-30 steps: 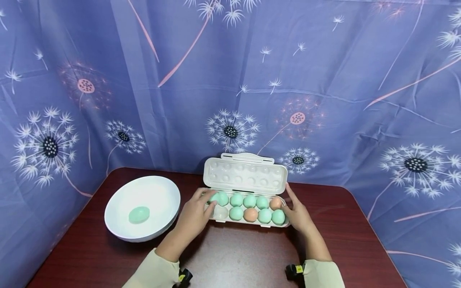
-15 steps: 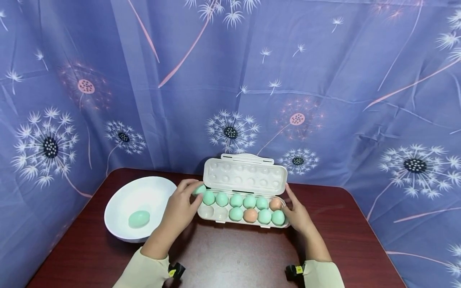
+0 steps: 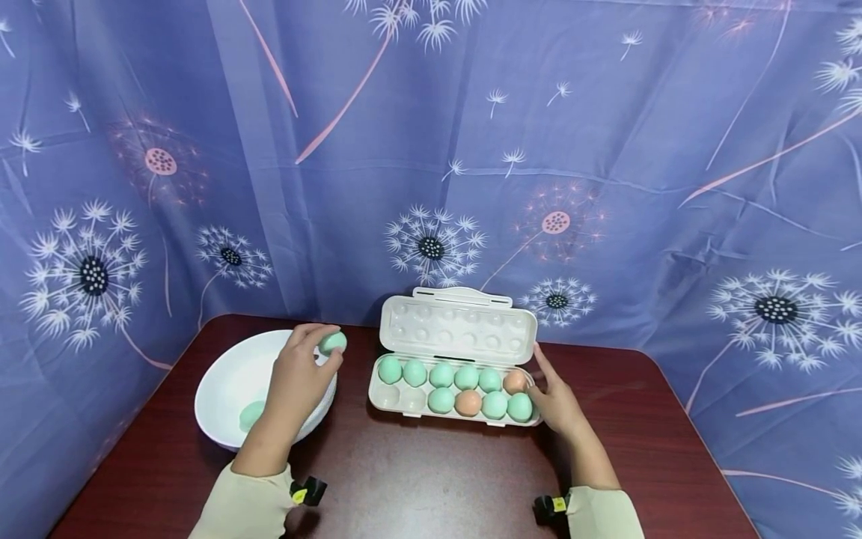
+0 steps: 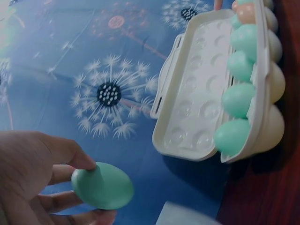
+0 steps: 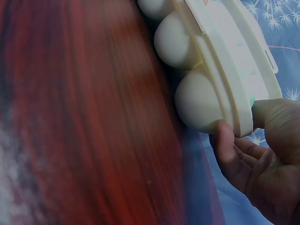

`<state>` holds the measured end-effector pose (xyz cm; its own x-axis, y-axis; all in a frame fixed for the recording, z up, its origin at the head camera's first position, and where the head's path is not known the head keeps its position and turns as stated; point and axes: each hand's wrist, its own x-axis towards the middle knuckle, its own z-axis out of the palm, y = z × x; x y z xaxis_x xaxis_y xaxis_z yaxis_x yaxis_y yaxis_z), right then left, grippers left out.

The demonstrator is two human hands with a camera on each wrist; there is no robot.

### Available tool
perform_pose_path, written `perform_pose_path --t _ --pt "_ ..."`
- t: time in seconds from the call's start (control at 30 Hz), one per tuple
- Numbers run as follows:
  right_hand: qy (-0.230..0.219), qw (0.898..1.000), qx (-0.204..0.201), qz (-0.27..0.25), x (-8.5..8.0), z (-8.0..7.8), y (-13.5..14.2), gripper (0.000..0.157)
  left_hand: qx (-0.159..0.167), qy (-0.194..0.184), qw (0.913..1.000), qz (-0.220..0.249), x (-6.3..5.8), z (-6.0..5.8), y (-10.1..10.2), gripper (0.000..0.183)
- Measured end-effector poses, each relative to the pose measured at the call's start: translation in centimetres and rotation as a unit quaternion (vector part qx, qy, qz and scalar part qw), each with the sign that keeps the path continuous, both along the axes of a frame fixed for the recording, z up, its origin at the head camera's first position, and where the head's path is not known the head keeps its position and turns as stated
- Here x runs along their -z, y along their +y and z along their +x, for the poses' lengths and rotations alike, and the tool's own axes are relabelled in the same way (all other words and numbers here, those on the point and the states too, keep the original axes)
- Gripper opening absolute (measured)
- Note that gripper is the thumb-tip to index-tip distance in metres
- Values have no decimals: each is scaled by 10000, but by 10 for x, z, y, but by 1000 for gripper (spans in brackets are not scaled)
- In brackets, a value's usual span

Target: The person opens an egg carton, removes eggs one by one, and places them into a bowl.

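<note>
My left hand [image 3: 299,378] pinches a green egg [image 3: 333,343] between thumb and fingertips, over the right rim of a white bowl [image 3: 218,374]. In the left wrist view the held egg [image 4: 103,186] is apart from the carton. Another green egg [image 3: 251,415] lies in the bowl, partly hidden by my left wrist. A white plastic egg carton [image 3: 459,329] stands with its lid up, holding several green eggs and two orange ones. Two cups [image 3: 387,396] at its front left hold no egg. My right hand [image 3: 560,400] grips the carton's right end; its thumb shows there [image 5: 224,140].
The dark red wooden table [image 3: 431,479] carries the bowl at left and the carton at the back middle. A blue dandelion-print curtain [image 3: 606,150] hangs right behind the table. A small black device [image 3: 548,509] is strapped near each wrist.
My left hand has lifted a green egg from the carton's left end and carried it left to the bowl's rim. My right hand has stayed at the carton's right end.
</note>
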<state>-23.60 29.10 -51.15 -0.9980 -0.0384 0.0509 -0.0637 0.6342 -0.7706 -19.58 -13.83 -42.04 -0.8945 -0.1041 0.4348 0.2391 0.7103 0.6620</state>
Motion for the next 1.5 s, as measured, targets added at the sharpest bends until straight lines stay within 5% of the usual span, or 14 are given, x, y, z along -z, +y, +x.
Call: perform_pose_path --t 0.3,0.8,1.5 --pt "5 10000 -2 35 0 0 0 77 -345 -535 9979 -73 -1 -3 -18 36" --pt "-80 9999 36 98 0 -1 1 79 -342 -1131 9918 -490 6 -7 -24 39" --pt "-46 9998 56 174 -1 1 0 79 166 -2088 9724 -1031 21 -13 -31 37"
